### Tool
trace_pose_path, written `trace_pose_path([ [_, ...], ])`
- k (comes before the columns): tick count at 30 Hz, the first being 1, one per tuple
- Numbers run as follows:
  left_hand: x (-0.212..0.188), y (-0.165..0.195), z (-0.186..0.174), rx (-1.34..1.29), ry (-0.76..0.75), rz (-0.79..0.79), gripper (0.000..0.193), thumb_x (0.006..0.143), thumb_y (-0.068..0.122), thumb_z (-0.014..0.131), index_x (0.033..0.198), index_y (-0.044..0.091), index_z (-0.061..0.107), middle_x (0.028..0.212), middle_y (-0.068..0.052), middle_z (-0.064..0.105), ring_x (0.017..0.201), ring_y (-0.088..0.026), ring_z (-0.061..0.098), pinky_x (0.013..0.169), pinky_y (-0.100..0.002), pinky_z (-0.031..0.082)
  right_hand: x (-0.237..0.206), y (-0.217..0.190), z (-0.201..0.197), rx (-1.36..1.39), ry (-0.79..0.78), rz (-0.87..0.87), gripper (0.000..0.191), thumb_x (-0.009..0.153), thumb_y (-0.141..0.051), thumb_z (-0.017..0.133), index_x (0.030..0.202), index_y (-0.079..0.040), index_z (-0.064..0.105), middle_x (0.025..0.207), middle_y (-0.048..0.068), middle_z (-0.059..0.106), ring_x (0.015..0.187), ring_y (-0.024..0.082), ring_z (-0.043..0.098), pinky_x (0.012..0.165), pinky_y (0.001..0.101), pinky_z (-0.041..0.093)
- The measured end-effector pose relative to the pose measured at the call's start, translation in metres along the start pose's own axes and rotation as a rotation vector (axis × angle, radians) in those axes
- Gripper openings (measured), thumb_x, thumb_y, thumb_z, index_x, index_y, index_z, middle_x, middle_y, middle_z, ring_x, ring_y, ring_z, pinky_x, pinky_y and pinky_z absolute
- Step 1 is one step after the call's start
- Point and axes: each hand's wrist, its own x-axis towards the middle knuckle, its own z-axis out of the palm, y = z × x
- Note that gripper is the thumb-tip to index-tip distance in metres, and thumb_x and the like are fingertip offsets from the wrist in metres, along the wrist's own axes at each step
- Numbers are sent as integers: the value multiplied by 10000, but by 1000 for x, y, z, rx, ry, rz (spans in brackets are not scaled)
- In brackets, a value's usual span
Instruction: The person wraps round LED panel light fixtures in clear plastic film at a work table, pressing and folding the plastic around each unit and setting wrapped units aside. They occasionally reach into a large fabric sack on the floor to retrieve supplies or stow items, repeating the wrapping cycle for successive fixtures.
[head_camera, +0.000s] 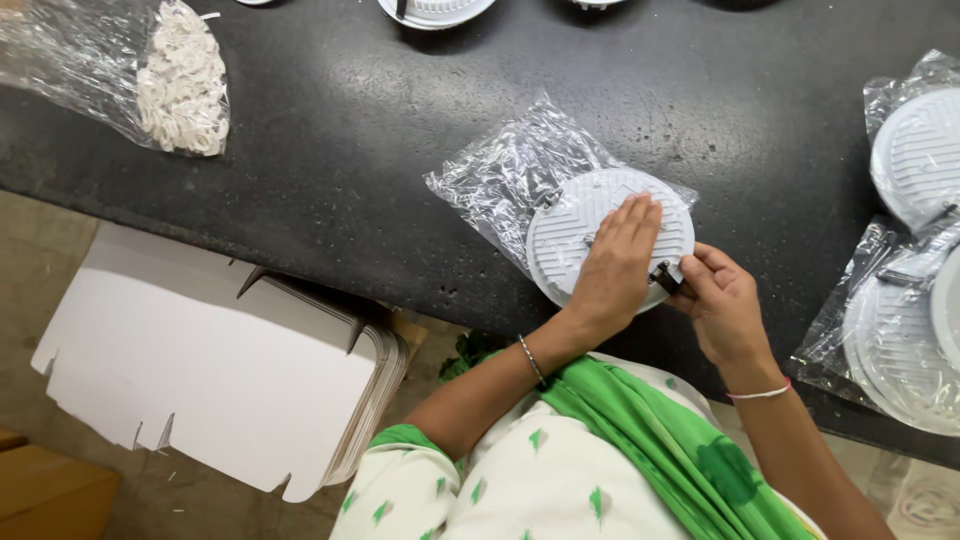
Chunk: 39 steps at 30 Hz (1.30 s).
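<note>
Left hand presses flat on white round lamp; right hand fingers pinch its black clip.

A dark counter carries a bagged white disc under the hands, more bagged discs to the right, a bag of rings far left.

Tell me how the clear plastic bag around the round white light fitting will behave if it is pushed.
The clear plastic bag looks thin and crinkled, so it probably crumples instead of sliding. It seems floppy, lying flat on the black countertop. The glossy film may slip over the ribbed light fitting.
</note>
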Motion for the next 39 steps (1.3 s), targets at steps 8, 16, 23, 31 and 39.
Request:
trace_pose_path([
  [8, -2, 17, -24, -58, -12, 18, 576, 921, -63, 481, 1495, -47, 450, 1574, -252, 464, 1537, -379, 389, 1300, -475, 280, 66, 12, 33, 180, -202, -114, 244, 1069, -118, 546, 1273, 10, 589, 1135, 75, 678, 976, 141, 670, 813, 261, 574],
  [16, -29, -15, -109, 0, -213, 87, 1157, 702, 470, 824, 1558, -23, 222, 1637, -197, 242, 1525, -332, 211, 1229, -548, 109, 106, 10, 60, 38, -83, -41, 269, 988, -133, 620, 1231, -20, 641, 1037, 68, 708, 864, 148, 691, 629, 278, 570],
  [23, -21, -83, -98, 312, -231, 199, 1042, 700, 387, 837, 1584, 172, 328, 1672, -26, 275, 1560, -221, 237, 1291, -484, 135, 131, 37, 59, -2, -58, -38, 278, 998, -108, 651, 1255, -3, 638, 1029, 65, 691, 817, 123, 649, 635, 271, 546],
  [31, 7, -93, -75, 13, 131, 339, 151, 984, -10, 599, 1088, 63, 681, 1347, -86, 708, 1342, -267, 646, 1171, -436, 497, 59, -44, 51, -318, -279, -1, 364, 984, -165, 603, 1280, 45, 632, 1150, 150, 735, 994, 187, 751, 862, 302, 638],
  [39, 21, -42, -125, -796, 101, -226, 247, 1136, 166, 489, 1053, 8, 659, 1122, -156, 803, 816, -134, 574, 684, -255, 509, 34, -121, 15, -288, -130, -284, 276, 1051, -155, 604, 1269, 3, 662, 1178, 126, 715, 1076, 210, 705, 987, 376, 605],
])
